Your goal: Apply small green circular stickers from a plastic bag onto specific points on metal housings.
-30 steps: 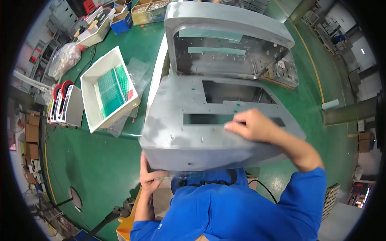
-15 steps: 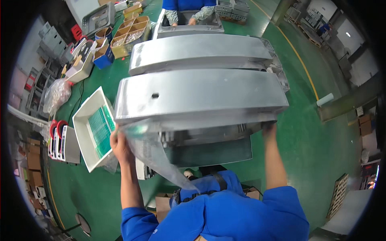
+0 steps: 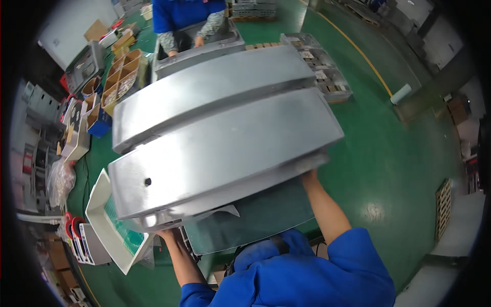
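Observation:
A large silver metal cover [image 3: 230,146] with smooth, slightly curved faces spans the space before me; a small dark hole pierces its left part. My left hand [image 3: 168,234] is closed at its lower left corner, the fingertips hidden beneath. At the right end my right hand [image 3: 310,177] grips the underside, its fingers mostly out of sight. Clear plastic film [image 3: 228,210] pokes out below the cover's front edge. Under it lies a dark green mat [image 3: 250,222].
A similar silver cover [image 3: 215,87] lies just beyond. A co-worker's hands [image 3: 199,41] work in a grey metal housing [image 3: 202,59] farther off. At left stand a white tub [image 3: 97,210] and a divided carton [image 3: 123,82]. Grey crates [image 3: 327,77] sit behind right.
The view has turned, so the covers now slant. My left hand has moved under the cover's corner. The film that hung toward my waist is mostly out of sight, and more green mat shows.

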A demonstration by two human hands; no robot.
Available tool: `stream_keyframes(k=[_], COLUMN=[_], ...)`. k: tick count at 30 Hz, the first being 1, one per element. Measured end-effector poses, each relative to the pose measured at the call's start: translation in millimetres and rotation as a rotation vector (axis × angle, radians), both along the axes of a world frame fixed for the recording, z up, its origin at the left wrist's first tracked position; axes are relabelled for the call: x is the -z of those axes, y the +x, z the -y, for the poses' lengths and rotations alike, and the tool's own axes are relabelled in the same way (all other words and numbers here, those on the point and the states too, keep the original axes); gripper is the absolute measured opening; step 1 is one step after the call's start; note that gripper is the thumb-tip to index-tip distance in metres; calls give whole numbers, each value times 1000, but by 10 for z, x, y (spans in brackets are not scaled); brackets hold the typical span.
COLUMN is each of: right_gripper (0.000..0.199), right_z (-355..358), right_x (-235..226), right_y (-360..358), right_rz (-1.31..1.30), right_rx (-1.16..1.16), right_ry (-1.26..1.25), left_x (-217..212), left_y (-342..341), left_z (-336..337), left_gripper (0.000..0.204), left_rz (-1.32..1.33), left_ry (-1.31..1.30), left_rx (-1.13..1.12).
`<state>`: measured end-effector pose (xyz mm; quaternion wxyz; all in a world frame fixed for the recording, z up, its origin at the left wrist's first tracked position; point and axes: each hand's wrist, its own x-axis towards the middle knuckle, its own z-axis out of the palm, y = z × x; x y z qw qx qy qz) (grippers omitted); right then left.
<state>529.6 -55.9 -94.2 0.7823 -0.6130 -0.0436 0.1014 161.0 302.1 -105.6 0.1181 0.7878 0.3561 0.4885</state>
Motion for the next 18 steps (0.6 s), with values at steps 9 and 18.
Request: stream_keyframes(k=[9,18], right_gripper=[36,33], right_z=[-880,-1173], right_x=[-197,-203], right_y=[723,182], right_rz=[-235,-82], right_rx=[19,442], right_ry=[355,-212], left_x=[-681,-669], left_y=[1155,2173], left_z=[-535,1081], left_gripper=[24,23], left_rz=[-16,26], left_ry=[-8,123], left_rx=[25,677])
